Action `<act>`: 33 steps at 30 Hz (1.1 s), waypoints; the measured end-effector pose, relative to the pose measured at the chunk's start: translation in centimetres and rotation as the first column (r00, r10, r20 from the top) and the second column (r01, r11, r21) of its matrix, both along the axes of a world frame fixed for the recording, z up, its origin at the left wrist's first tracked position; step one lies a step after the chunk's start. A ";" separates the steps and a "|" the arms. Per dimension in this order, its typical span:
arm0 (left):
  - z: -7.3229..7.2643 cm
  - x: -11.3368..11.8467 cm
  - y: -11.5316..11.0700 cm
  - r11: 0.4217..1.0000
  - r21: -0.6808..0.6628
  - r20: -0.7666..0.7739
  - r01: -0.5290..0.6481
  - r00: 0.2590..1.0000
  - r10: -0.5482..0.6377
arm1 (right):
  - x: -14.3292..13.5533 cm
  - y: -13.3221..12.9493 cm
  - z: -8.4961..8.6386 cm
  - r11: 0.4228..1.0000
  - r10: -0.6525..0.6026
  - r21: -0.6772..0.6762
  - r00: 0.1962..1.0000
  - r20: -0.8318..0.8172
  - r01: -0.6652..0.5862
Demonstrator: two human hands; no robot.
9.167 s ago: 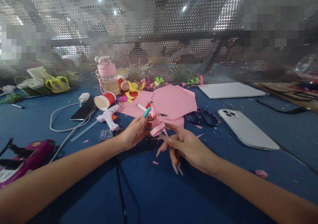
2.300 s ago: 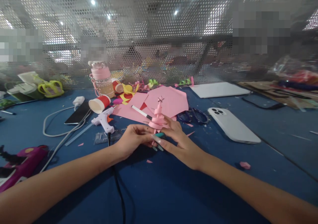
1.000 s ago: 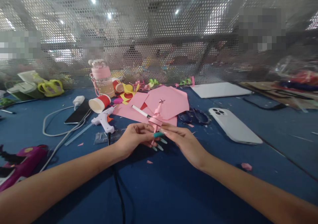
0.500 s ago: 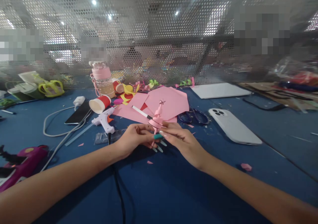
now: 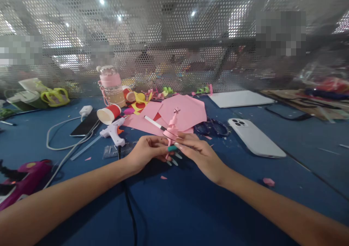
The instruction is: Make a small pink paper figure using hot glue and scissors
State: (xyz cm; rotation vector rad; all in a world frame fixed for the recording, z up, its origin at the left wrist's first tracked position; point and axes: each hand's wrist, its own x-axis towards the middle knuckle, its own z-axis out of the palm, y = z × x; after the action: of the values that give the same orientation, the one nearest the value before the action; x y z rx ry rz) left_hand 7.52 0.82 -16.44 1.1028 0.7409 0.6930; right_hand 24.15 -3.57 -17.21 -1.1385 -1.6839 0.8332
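Between my hands stands a small pink paper craft (image 5: 171,129), an upright rolled form with a curled strip around its middle and a narrow, pointed top. My left hand (image 5: 145,151) pinches its lower left side, the teal-nailed thumb in front. From the right, my right hand (image 5: 200,153) holds the craft's base, fingers closed around it. My fingers hide part of the base. Just behind the craft, a white marker (image 5: 153,122) lies across pink paper sheets (image 5: 185,109).
Left of my hands lie a white glue gun (image 5: 113,131), a red paper cup (image 5: 109,114) and a black phone (image 5: 85,124). Dark blue scissors (image 5: 218,127) and a white phone (image 5: 255,137) are to the right. A pink-lidded bottle (image 5: 110,86) stands behind. The glue gun's cord runs under my left forearm.
Both hands keep their hold on the pink paper craft, with hardly any movement. The whole view has shifted very slightly.
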 end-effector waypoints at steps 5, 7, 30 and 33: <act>0.1 0.0 0.0 1.000 0.014 0.006 0.016 1.000 -0.016 | 0.0 -0.1 0.1 0.999 -0.021 -0.027 1.000 0.004 0.021; 0.1 0.0 0.0 1.000 0.022 0.007 0.022 1.000 -0.022 | -0.1 -0.1 0.1 0.999 -0.006 -0.042 0.999 -0.039 0.005; 0.3 0.1 -0.5 0.985 0.076 -0.074 0.157 0.986 -0.152 | -0.3 0.7 0.6 0.992 0.004 -0.100 0.813 -0.582 -0.076; 0.2 0.2 -0.5 0.980 0.111 -0.089 0.163 0.984 -0.153 | -0.4 0.7 0.4 0.997 -0.051 -0.077 0.789 -0.613 0.004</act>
State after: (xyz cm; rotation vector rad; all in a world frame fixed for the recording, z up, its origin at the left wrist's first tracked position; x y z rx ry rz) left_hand 7.72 0.28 -16.24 1.2891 0.6787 0.5651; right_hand 23.80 -2.83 -16.79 -0.8044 -1.0911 1.1104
